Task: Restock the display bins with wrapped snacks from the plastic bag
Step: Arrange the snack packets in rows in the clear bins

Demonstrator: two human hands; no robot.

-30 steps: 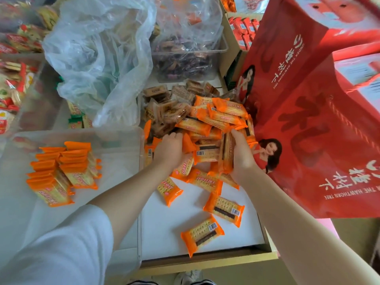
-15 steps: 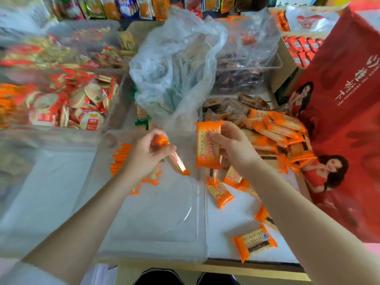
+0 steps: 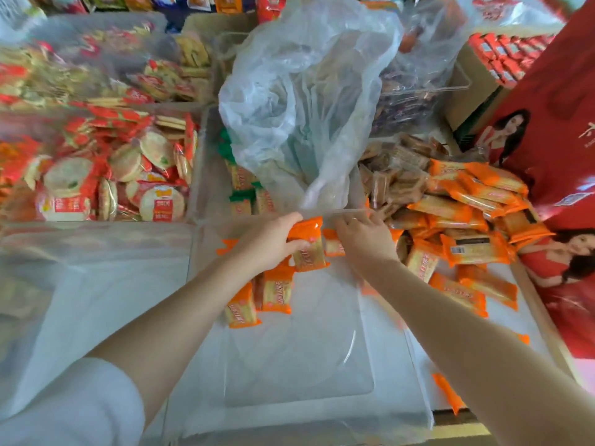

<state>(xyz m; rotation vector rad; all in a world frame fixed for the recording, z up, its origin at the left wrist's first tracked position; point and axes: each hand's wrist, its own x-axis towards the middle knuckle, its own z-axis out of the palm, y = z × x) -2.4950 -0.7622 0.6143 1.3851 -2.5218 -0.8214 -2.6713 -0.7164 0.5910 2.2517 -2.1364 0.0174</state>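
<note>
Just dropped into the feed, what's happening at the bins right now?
A person is restocking orange-wrapped snacks. The left hand grips one orange packet over the clear bin, where a few packets already stand at the far end. The right hand reaches in beside it; whether it holds anything is unclear. A loose pile of orange packets waits to the right, and the crumpled plastic bag sits just behind.
</note>
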